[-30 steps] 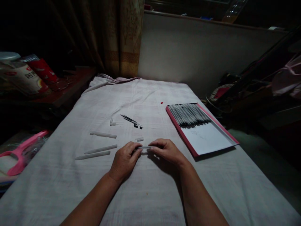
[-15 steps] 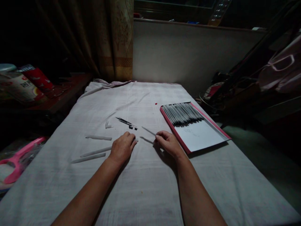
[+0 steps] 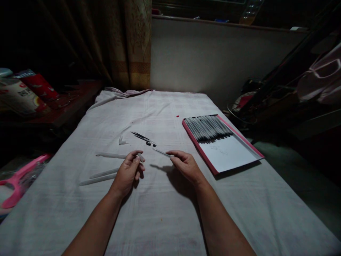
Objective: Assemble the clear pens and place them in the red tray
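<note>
My left hand (image 3: pixel 128 172) is lifted a little above the white cloth and pinches a short pale pen cap (image 3: pixel 140 156) between thumb and fingers. My right hand (image 3: pixel 185 165) holds a thin clear pen barrel (image 3: pixel 161 152) by one end, its tip pointing left and away. The two hands are a short gap apart. Beyond them lie a dark ink refill (image 3: pixel 140 136) and small black bits (image 3: pixel 150 144).
Three pale pen tubes (image 3: pixel 103 173) lie left of my left hand. A pink-edged tray (image 3: pixel 234 153) with a row of several pens (image 3: pixel 207 127) sits at right. A tiny red piece (image 3: pixel 177 116) lies farther back. Pink scissors (image 3: pixel 16 177) and packets rest off the left edge.
The hands held one pen together, then parted. The right hand kept the clear barrel and raised it; the left hand picked up a small cap and lifted off the cloth.
</note>
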Action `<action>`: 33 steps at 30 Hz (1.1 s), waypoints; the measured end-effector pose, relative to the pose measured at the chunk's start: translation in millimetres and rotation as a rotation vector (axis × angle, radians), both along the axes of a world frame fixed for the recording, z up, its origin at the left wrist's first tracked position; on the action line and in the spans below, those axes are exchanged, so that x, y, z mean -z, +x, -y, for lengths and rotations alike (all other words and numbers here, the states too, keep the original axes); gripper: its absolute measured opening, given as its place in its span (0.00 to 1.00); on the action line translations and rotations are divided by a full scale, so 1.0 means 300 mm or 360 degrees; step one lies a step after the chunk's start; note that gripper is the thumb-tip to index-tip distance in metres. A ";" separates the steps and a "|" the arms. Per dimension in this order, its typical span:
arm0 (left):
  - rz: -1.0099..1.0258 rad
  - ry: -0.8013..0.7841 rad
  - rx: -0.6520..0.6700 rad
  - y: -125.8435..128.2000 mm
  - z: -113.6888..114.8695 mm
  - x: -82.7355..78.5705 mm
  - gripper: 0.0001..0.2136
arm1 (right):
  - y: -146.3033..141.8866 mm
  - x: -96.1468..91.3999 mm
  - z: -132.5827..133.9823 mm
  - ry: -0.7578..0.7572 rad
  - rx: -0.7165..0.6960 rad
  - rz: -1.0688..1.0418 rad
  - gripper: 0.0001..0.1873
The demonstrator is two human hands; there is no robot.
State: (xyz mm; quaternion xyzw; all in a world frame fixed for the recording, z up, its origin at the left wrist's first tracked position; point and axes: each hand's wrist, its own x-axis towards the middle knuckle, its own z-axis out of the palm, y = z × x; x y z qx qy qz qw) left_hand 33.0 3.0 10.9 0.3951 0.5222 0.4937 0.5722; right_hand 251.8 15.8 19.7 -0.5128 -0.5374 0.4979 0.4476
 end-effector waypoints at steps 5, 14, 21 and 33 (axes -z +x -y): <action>0.0190 -0.0105 -0.0151 -0.015 -0.008 -0.017 0.21 | -0.027 -0.011 0.021 0.0062 -0.0141 -0.0004 0.13; 0.0218 -0.0085 -0.0131 -0.006 -0.006 -0.021 0.26 | -0.045 0.026 0.025 -0.0021 -0.0200 0.0131 0.16; -0.0053 -0.0066 0.0005 0.019 0.020 -0.012 0.25 | -0.042 0.026 0.027 -0.0071 -0.0250 0.0161 0.16; -0.0087 -0.0199 0.0297 0.023 0.028 0.004 0.17 | 0.024 0.003 0.018 -0.0295 -0.0411 0.0063 0.16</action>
